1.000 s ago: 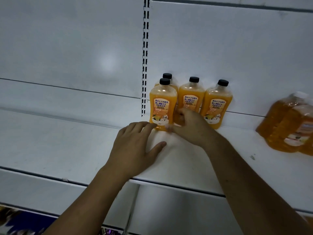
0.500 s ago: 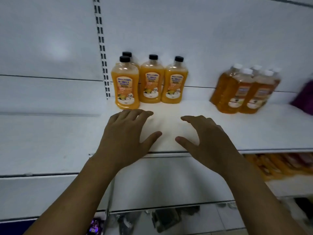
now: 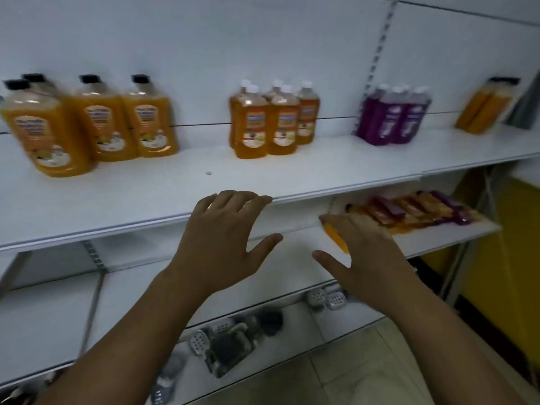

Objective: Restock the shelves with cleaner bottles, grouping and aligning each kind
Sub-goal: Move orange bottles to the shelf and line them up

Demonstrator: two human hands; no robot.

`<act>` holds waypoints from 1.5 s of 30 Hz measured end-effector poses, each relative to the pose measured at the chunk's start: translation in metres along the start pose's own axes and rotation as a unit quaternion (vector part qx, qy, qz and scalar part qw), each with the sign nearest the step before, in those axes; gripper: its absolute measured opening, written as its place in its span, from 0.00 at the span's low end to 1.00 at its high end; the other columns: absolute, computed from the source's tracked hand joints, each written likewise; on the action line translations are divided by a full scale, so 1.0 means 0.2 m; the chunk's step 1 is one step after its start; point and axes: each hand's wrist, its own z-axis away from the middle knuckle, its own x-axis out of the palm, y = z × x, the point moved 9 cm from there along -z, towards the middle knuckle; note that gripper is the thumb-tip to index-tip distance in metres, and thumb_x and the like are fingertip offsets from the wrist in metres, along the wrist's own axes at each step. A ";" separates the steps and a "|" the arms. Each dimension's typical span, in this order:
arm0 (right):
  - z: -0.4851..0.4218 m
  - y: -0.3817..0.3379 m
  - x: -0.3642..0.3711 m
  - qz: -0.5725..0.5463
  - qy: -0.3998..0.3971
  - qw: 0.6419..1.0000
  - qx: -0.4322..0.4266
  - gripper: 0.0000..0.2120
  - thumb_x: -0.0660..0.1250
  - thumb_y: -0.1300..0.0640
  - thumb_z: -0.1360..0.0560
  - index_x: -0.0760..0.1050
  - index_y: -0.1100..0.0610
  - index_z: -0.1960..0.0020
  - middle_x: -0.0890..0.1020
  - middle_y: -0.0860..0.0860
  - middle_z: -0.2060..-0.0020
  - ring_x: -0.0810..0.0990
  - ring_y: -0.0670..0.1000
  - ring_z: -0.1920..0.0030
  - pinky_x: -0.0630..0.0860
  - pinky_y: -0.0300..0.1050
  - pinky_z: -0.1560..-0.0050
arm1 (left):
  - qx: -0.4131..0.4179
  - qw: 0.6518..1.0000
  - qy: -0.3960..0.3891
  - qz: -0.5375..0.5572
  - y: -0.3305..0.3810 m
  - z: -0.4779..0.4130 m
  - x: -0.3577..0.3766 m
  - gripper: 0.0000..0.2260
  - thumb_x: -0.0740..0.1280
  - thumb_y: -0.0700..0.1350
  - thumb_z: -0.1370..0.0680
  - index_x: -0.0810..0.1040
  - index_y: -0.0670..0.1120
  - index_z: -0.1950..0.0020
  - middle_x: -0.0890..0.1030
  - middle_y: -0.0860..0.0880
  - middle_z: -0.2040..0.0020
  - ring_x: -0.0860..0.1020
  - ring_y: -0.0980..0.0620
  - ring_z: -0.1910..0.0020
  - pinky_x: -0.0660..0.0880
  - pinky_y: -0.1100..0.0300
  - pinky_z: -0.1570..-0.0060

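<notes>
View from a head-worn camera looking down at white shop shelving, with two bare arms reaching in from six o'clock.

The left hand (image 3: 222, 238) sits at the centre of the picture, palm down, fingers spread and straight, holding nothing. Its fingertips (image 3: 233, 197) reach the front edge of the upper shelf (image 3: 131, 217). The right hand (image 3: 362, 258) is just beside it at four o'clock, also spread wide and gripping nothing. Its fingers lie over the near end of an orange bottle (image 3: 336, 238) lying on the lower shelf (image 3: 438, 238). Whether they touch it cannot be told.

The cleaner bottles stand upright in groups along the back of the upper shelf. At ten o'clock are four black-capped orange bottles (image 3: 96, 124), blurred, one set in front of the others. At twelve o'clock is a tight cluster of white-capped orange bottles (image 3: 271, 124). At two o'clock is a cluster of purple bottles (image 3: 394, 118). Farther out at two o'clock, near the picture's edge, are slim orange bottles (image 3: 482, 109).

At three o'clock on the lower shelf, a row of orange and purple bottles (image 3: 415, 211) lies flat, side by side. At six o'clock on the bottom shelf (image 3: 43, 325) sit small grey and white items (image 3: 228, 343), too blurred to name. Pale floor tiles (image 3: 350, 375) show at five o'clock.
</notes>
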 end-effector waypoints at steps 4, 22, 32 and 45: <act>0.20 0.44 -0.11 0.025 -0.009 0.999 0.036 0.33 0.59 0.32 0.21 0.62 0.43 0.20 0.71 0.45 0.27 0.69 0.52 0.29 0.67 0.52 0.31 | 0.038 0.999 -0.013 0.016 0.47 -0.12 0.17 0.30 0.55 0.70 0.19 0.73 0.55 0.24 0.79 0.53 0.30 0.76 0.48 0.30 0.73 0.45 0.31; 0.05 1.75 -0.07 0.012 -0.022 0.994 0.108 0.29 0.63 0.35 0.20 0.65 0.45 0.23 0.72 0.47 0.28 0.72 0.52 0.31 0.70 0.56 0.32 | 0.073 0.988 -0.130 0.047 1.31 -0.83 1.27 0.28 0.54 0.72 0.20 0.69 0.59 0.25 0.77 0.56 0.28 0.73 0.51 0.28 0.69 0.45 0.27; -0.44 2.14 0.21 -0.028 -0.074 0.994 0.077 0.27 0.64 0.37 0.20 0.67 0.46 0.25 0.74 0.48 0.31 0.72 0.53 0.33 0.72 0.56 0.36 | 0.011 0.980 -0.173 0.094 1.22 -1.23 1.73 0.27 0.56 0.71 0.21 0.71 0.61 0.26 0.78 0.57 0.30 0.75 0.50 0.32 0.70 0.48 0.32; -0.88 2.62 0.76 -0.293 -0.175 0.939 0.036 0.22 0.73 0.43 0.22 0.75 0.47 0.31 0.80 0.46 0.37 0.78 0.48 0.37 0.77 0.46 0.41 | -0.285 0.928 -0.214 0.107 1.08 -1.11 2.27 0.31 0.56 0.72 0.22 0.73 0.56 0.26 0.81 0.51 0.33 0.80 0.48 0.37 0.78 0.50 0.41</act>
